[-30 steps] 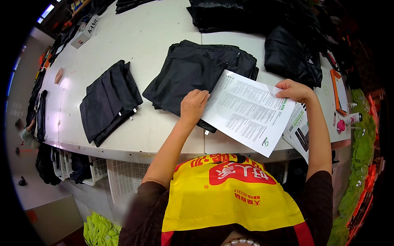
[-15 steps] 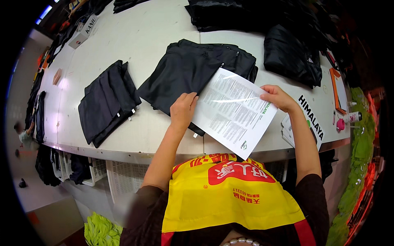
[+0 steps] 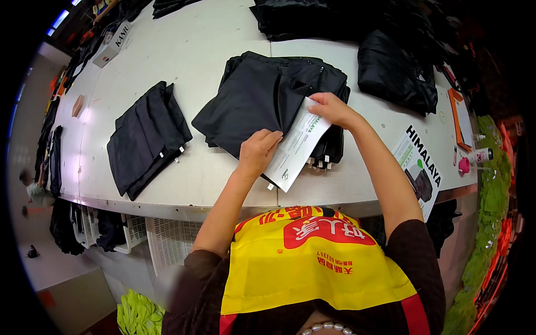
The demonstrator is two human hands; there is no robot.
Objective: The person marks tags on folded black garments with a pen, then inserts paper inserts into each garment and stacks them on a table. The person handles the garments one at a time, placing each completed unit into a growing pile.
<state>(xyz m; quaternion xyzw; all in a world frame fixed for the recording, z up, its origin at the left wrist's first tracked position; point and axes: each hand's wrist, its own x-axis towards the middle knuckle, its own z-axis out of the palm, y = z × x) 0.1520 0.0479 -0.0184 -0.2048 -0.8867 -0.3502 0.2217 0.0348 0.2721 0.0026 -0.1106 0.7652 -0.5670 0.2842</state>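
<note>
In front of me lies a stack of flat black fabric bags (image 3: pixel 240 95), the top one gaping along its right-hand edge. My left hand (image 3: pixel 260 149) pinches the near part of that edge. A white printed sheet (image 3: pixel 296 151) sits partly inside the opening, with a strip of it and its near corner still showing. My right hand (image 3: pixel 333 110) grips the sheet's far right part, close to the bag. Small white tags (image 3: pixel 319 164) stick out from bags lower in the stack.
Another folded black pile (image 3: pixel 148 139) lies left. Printed sheets (image 3: pixel 419 167) rest by the table's right front edge. A black bundle (image 3: pixel 396 72), an orange clipboard (image 3: pixel 460 120) and a bottle (image 3: pixel 480 156) are farther right. White baskets (image 3: pixel 170 240) stand below the table.
The sheet has slid leftward into the top bag, so much less of it shows. My right hand has moved left with it, and the bag's edge now gapes.
</note>
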